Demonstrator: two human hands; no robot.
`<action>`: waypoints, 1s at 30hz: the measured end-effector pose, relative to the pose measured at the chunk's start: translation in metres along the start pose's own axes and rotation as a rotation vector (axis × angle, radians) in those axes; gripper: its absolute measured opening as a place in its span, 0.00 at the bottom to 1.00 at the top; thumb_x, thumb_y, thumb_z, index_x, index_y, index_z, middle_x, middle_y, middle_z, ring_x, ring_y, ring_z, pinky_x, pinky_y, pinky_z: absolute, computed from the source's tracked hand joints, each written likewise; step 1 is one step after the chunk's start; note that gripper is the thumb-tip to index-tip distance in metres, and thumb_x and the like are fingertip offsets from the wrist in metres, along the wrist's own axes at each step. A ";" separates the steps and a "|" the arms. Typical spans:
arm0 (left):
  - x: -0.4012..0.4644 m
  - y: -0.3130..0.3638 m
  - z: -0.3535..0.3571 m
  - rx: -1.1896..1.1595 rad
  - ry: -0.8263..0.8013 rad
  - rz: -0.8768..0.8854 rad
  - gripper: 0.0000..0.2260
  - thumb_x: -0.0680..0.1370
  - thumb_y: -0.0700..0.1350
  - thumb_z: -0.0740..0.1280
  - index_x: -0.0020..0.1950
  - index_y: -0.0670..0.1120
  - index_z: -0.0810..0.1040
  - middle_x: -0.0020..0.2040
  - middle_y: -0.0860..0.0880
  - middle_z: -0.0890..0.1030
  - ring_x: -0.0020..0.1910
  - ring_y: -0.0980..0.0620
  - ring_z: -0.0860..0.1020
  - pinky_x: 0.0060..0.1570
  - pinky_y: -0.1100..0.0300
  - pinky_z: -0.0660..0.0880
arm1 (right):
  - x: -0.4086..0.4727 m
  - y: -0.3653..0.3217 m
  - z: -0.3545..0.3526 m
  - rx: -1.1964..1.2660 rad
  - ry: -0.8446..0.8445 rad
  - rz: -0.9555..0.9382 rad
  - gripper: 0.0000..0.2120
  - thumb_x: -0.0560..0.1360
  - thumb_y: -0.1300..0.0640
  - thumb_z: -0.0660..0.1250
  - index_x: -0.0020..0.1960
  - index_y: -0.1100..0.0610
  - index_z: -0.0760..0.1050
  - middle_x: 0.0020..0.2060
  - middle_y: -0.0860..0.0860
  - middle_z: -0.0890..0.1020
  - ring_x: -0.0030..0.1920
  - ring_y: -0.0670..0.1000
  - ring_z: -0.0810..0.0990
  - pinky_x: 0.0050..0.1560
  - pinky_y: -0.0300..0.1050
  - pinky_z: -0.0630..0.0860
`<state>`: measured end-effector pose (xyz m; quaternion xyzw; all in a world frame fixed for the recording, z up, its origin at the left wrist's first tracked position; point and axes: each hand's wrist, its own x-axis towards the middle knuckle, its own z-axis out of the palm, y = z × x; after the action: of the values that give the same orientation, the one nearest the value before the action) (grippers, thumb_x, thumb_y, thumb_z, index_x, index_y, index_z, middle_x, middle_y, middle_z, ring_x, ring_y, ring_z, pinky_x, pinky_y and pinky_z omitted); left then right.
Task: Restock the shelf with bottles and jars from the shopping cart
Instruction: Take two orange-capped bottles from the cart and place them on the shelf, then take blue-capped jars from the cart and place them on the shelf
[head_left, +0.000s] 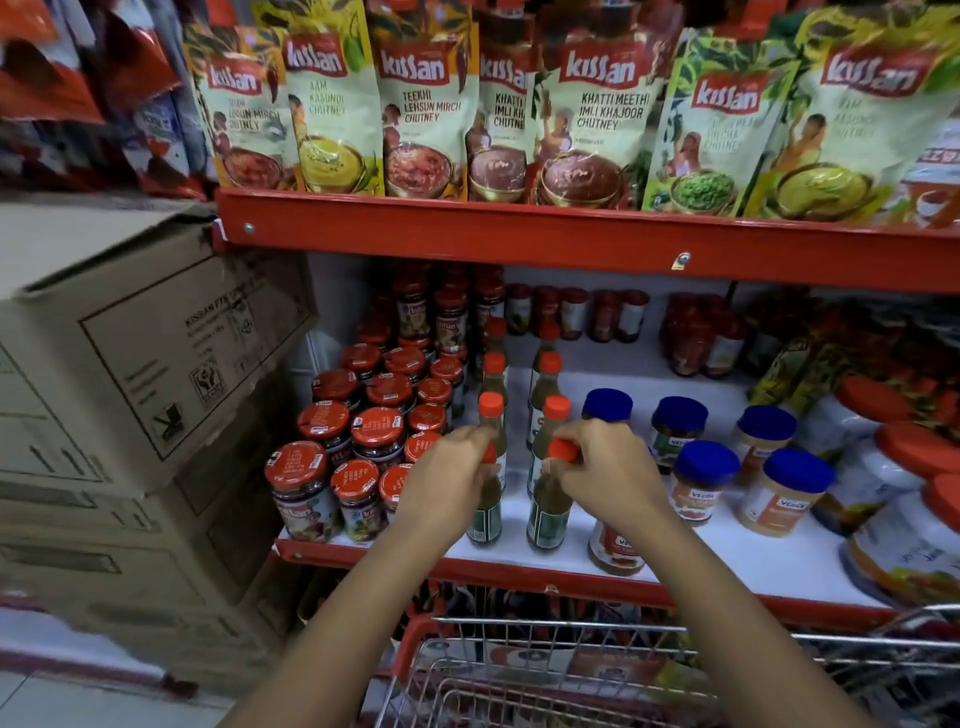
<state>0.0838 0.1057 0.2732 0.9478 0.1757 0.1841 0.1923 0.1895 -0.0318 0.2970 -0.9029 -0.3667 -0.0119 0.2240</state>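
My left hand (451, 467) grips the neck of a green sauce bottle (485, 512) with a red cap, standing at the front of the white shelf (727, 561). My right hand (602, 467) holds the red cap of a second green sauce bottle (548, 512) just to its right. Behind them stand two rows of the same red-capped bottles (553, 410). The wire shopping cart (519, 654) sits below my arms, its contents blurred.
Red-lidded jam jars (332, 467) crowd the shelf's left side. Blue-lidded jars (789, 488) stand to the right, with pouches (914, 551) beyond. Chutney pouches (592, 114) fill the shelf above. Stacked cardboard boxes (135, 374) stand at the left.
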 end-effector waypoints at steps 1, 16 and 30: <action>0.001 -0.001 0.002 -0.008 0.002 -0.001 0.17 0.78 0.36 0.64 0.66 0.46 0.72 0.62 0.46 0.78 0.57 0.43 0.77 0.48 0.50 0.76 | 0.002 0.001 0.003 -0.006 -0.004 0.000 0.06 0.72 0.56 0.67 0.39 0.57 0.75 0.30 0.52 0.77 0.35 0.55 0.77 0.34 0.49 0.75; -0.016 -0.006 0.049 -0.012 0.188 0.068 0.24 0.81 0.42 0.60 0.76 0.42 0.58 0.77 0.42 0.60 0.76 0.44 0.59 0.66 0.52 0.69 | -0.039 0.024 0.050 -0.013 0.125 -0.060 0.30 0.80 0.46 0.55 0.78 0.53 0.50 0.78 0.50 0.55 0.77 0.50 0.59 0.68 0.49 0.70; -0.145 0.031 0.187 0.116 -0.040 0.105 0.26 0.80 0.47 0.53 0.77 0.41 0.54 0.78 0.40 0.54 0.77 0.44 0.48 0.71 0.46 0.52 | -0.180 0.124 0.145 -0.167 -0.027 -0.009 0.30 0.79 0.47 0.53 0.77 0.58 0.54 0.77 0.54 0.54 0.77 0.52 0.51 0.76 0.47 0.46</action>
<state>0.0437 -0.0360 0.0849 0.9687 0.1322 0.1643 0.1306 0.1204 -0.1682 0.0841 -0.9168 -0.3717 -0.0313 0.1430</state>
